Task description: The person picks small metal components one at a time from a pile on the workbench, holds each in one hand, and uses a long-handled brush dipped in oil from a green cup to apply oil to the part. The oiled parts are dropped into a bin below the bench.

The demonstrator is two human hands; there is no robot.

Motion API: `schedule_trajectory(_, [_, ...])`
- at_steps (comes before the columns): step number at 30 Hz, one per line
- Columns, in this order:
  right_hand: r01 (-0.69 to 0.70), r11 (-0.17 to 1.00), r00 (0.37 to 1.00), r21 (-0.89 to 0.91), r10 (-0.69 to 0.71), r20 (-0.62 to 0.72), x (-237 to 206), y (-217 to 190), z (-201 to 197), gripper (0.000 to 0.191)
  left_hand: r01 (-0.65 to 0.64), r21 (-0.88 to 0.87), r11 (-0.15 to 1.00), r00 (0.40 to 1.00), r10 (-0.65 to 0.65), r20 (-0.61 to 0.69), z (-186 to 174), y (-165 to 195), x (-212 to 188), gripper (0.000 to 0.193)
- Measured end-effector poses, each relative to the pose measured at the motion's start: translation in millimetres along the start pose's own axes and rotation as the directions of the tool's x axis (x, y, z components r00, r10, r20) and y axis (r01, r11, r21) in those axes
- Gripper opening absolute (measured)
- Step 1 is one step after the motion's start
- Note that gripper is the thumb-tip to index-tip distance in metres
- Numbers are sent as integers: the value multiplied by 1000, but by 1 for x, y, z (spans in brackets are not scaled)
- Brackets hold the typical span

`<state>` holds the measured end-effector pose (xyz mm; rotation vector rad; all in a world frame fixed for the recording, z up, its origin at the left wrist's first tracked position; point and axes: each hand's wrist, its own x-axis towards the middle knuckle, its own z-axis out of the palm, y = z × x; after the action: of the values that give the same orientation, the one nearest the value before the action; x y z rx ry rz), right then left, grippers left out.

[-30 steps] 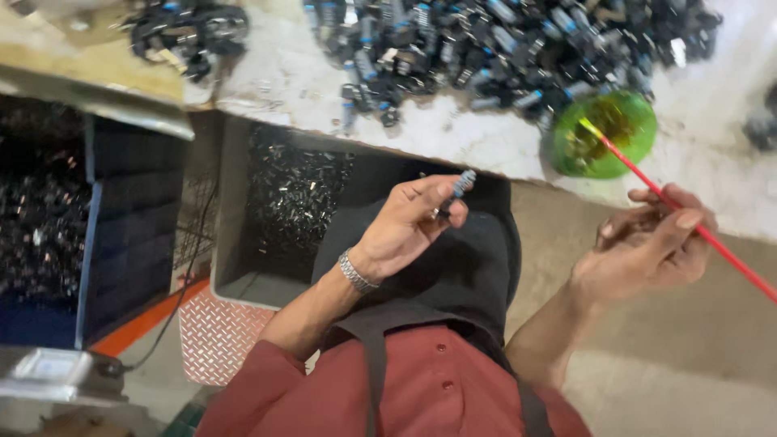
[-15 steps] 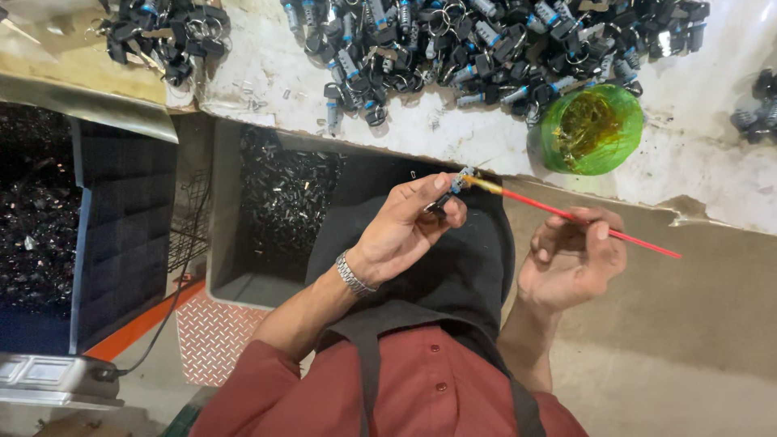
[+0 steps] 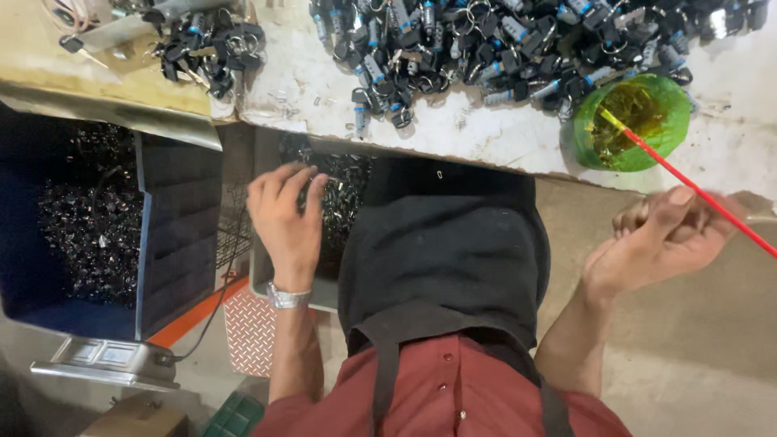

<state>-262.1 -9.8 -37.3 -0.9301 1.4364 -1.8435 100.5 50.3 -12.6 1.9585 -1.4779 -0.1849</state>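
Observation:
My left hand [image 3: 283,218] hovers over a grey bin [image 3: 261,285] filled with small dark metal parts [image 3: 344,190]. Its fingers are spread and I see nothing in them. A silver bracelet sits on that wrist. My right hand [image 3: 664,239] grips a thin red stick [image 3: 696,190]. The stick's yellow tip rests in a green bowl [image 3: 676,109] of yellowish liquid on the white table [image 3: 453,129]. A black apron [image 3: 445,259] covers my lap between both hands.
A large pile of black and blue key-like parts [image 3: 518,40] lies on the table behind the bowl, and a smaller pile [image 3: 206,40] lies to the left. A blue crate [image 3: 174,235] with dark parts stands left of the grey bin.
My left hand has moved left and down from my chest to above the grey bin and no longer holds the small part. The stick's tip went from that part to the green bowl.

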Motion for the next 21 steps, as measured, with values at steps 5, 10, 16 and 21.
schedule_trajectory(5, [217,908,909,-358,-54,414,-34,-12,35,22,-69,154,986,991,85,-102,24,27,19,24])
schedule_trajectory(10, [684,482,598,-548,60,799,-40,-31,81,57,-161,300,940,970,207,-128,37,46,44,22])
schedule_trajectory(16, [823,387,491,-415,-119,863,-26,-37,91,50,354,-561,748,914,-403,40,14,52,35,21])
schedule_trajectory(21, [446,826,731,-343,-115,672,-26,-31,83,17,162,-854,494,978,-193,74,21,61,28,22])
